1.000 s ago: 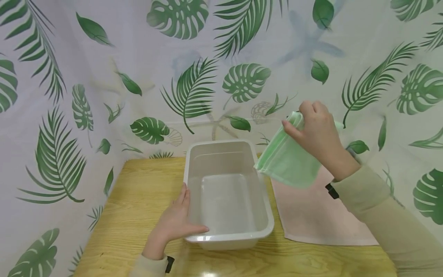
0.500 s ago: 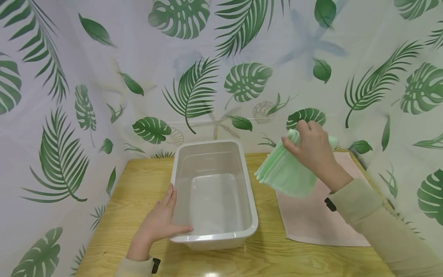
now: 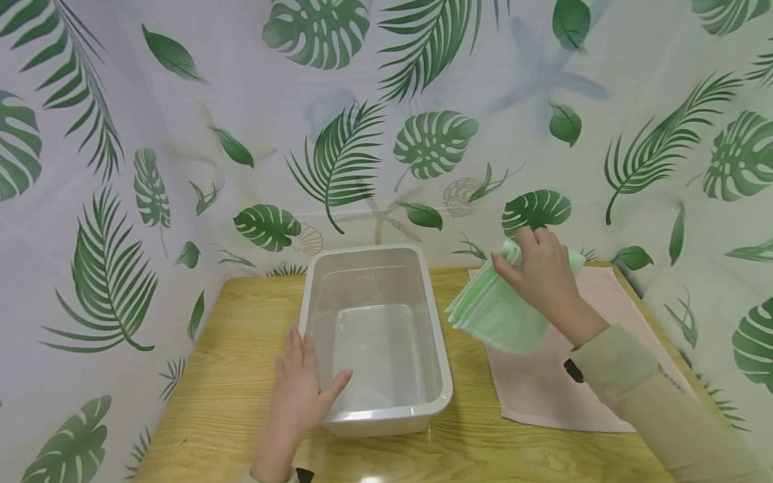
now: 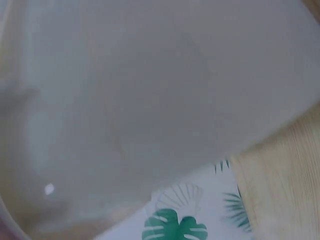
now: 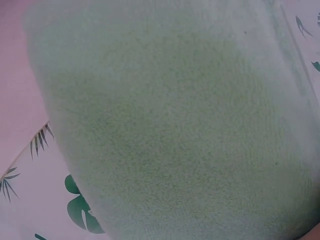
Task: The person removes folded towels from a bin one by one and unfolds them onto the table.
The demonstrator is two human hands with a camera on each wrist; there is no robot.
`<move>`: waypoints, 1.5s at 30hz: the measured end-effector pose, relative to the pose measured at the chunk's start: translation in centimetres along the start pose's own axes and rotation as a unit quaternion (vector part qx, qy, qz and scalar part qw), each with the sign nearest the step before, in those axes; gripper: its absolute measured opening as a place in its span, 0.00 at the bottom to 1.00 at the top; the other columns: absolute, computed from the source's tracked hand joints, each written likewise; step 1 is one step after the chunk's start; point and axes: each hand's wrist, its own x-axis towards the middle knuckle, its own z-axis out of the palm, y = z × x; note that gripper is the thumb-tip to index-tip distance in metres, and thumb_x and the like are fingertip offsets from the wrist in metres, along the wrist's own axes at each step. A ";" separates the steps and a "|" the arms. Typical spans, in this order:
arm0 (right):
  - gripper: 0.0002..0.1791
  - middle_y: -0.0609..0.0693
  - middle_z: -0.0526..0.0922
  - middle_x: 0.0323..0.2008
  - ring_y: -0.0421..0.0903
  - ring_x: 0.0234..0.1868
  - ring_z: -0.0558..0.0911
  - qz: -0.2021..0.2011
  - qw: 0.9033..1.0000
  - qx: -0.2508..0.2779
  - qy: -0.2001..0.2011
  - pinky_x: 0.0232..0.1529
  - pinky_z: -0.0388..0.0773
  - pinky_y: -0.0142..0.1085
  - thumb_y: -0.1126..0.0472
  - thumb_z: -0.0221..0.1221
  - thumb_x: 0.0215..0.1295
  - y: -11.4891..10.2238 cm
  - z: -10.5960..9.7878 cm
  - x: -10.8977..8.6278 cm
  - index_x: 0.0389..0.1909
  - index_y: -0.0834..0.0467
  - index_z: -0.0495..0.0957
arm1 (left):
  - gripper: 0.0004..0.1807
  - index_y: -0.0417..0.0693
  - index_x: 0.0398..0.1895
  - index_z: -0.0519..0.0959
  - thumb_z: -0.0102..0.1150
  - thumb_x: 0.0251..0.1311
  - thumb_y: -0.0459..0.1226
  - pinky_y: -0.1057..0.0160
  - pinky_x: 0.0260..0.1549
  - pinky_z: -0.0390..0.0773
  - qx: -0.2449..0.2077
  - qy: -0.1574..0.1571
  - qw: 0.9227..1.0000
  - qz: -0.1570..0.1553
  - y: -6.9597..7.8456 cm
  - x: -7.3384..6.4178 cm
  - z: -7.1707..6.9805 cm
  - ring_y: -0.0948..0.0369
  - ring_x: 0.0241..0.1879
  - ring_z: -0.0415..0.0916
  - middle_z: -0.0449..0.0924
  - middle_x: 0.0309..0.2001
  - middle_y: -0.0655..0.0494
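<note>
I see the right hand (image 3: 543, 272) pinching a folded green towel (image 3: 504, 325). The left hand (image 3: 297, 396), fingers straight, is at the basin (image 3: 392, 411).

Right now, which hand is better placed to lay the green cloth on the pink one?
Probably the right hand: it grips the green cloth near the pink cloth, while the left hand is at the basin, farther left.
</note>
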 end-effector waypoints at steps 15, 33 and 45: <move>0.15 0.56 0.64 0.23 0.54 0.26 0.65 -0.024 0.999 0.009 0.018 0.24 0.60 0.47 0.57 0.58 0.51 0.1 1.2 -0.6 0.28 0.64 0.63 | 0.58 0.23 0.60 0.53 0.40 0.46 0.70 0.43 0.57 0.47 0.082 0.017 0.996 -0.009 1.7 -0.9 1.8 0.40 0.64 0.38 0.41 0.62 0.26; 0.14 0.54 0.63 0.22 0.51 0.24 0.64 -0.019 0.999 0.029 -0.010 0.25 0.60 0.44 0.58 0.58 0.53 -0.7 1.9 -1.7 0.27 0.63 0.63 | 0.51 0.21 0.58 0.57 0.41 0.53 0.64 0.40 0.55 0.50 0.124 0.003 0.992 -0.011 -1.5 -0.5 0.0 0.40 0.63 0.42 0.46 0.62 0.27; 0.14 0.52 0.64 0.22 0.49 0.23 0.64 -0.064 0.997 0.037 -0.022 0.22 0.60 0.41 0.57 0.59 0.51 -1.5 4.4 -3.4 0.27 0.63 0.66 | 0.49 0.19 0.57 0.56 0.41 0.55 0.62 0.38 0.54 0.50 0.124 0.003 0.992 -0.027 -4.6 -0.8 -1.4 0.38 0.62 0.43 0.46 0.61 0.25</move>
